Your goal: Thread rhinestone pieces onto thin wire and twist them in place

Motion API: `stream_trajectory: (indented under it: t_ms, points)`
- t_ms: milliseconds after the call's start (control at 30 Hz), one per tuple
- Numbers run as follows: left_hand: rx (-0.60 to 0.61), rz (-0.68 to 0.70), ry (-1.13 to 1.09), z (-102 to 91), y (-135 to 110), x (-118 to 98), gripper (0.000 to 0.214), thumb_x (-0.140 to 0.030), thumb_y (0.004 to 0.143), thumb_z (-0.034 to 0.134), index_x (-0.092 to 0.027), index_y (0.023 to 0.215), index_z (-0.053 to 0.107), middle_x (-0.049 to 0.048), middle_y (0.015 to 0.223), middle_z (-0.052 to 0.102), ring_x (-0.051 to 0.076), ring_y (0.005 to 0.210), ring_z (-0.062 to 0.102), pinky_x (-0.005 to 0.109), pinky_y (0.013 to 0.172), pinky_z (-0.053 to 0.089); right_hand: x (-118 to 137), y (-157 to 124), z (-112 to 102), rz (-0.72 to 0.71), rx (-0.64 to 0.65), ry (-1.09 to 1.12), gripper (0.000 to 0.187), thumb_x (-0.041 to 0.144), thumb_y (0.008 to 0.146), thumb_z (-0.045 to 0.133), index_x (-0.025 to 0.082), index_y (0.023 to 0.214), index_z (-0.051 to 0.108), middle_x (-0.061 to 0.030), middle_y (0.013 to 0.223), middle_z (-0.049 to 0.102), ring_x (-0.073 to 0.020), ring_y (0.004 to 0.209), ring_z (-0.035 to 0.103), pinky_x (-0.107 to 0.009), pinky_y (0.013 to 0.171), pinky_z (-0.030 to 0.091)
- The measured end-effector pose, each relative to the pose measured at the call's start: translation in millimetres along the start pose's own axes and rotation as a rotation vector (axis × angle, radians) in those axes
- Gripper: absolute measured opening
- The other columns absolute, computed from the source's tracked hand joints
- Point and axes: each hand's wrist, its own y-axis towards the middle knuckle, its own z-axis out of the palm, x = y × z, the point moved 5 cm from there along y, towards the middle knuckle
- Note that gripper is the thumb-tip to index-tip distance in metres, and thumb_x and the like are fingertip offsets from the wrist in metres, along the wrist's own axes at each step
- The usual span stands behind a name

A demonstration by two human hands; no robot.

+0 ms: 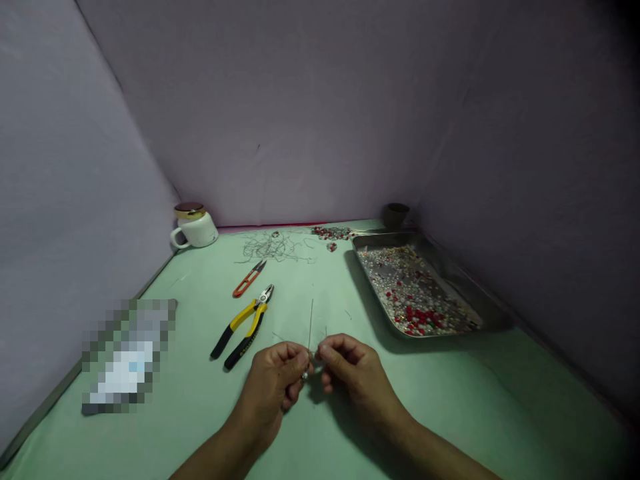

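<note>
Both hands meet above the green tabletop near the front middle, with fingertips almost touching. My left hand [280,373] pinches a thin wire [311,323], one end of which points up and away. A small pale bead [305,377] shows just under the left fingertips. My right hand [350,367] is closed in a pinch beside it, thumb against forefinger, and a short wire end [326,331] sticks up at its fingertips. Whether both ends belong to one wire is hidden by the fingers. Yellow-and-black pliers [250,327] lie open to the left of the hands.
Red thread snips [249,280] lie beyond the pliers. Farther back are tangled wire pieces [270,247] and red-and-clear beaded pieces [333,233]. A metal tray [387,327] of beads stands at right. A lidded white mug [200,232], a dark cup [396,215] and a blurred-out object [130,360] stand around.
</note>
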Motion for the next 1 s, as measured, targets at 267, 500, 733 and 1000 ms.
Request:
stream_trajectory:
  t_ms: [267, 500, 733, 1000]
  points:
    - [-0.049, 0.004, -0.105, 10.6, -5.1, 5.1, 0.025, -0.033, 0.063, 0.066, -0.014, 0.061, 0.05, -0.0076, 0.038, 0.041, 0.002, 0.035, 0.022, 0.017, 0.036, 0.009, -1.3, -4.5, -1.6, -0.069, -0.061, 0.088, 0.027, 0.033, 0.061, 0.074, 0.014, 0.064, 0.055, -0.0016, 0.058, 0.062, -0.0089, 0.046, 0.054, -0.021, 0.046, 0.043]
    - [-0.015, 0.07, -0.211, 4.2, 0.9, 3.3, 0.023, -0.029, 0.067, 0.064, -0.013, 0.059, 0.05, -0.0044, 0.05, 0.048, 0.0, 0.037, 0.023, 0.018, 0.038, 0.008, 8.2, -6.1, -1.6, -0.149, 0.014, 0.086, 0.02, 0.028, 0.062, 0.072, 0.017, 0.074, 0.061, -0.0044, 0.079, 0.064, -0.0122, 0.058, 0.057, -0.025, 0.053, 0.045]
    - [0.332, -0.012, -0.06, 15.5, -12.3, 3.2, 0.014, -0.023, 0.062, 0.064, -0.013, 0.057, 0.057, -0.0037, 0.046, 0.047, 0.003, 0.037, 0.025, 0.02, 0.037, 0.011, 34.6, 5.3, -15.8, -0.021, 0.073, 0.229, 0.025, 0.036, 0.063, 0.068, 0.017, 0.08, 0.068, -0.003, 0.076, 0.059, -0.0089, 0.054, 0.048, -0.02, 0.045, 0.04]
    - [0.479, -0.055, 0.116, 28.3, -19.8, 8.0, 0.013, -0.02, 0.062, 0.059, -0.015, 0.052, 0.054, -0.0068, 0.041, 0.036, 0.005, 0.037, 0.025, 0.023, 0.039, 0.015, 9.2, 0.0, 4.6, -0.009, 0.456, -0.085, 0.013, 0.028, 0.063, 0.072, 0.015, 0.062, 0.067, -0.0006, 0.065, 0.057, -0.0088, 0.056, 0.052, -0.023, 0.053, 0.038]
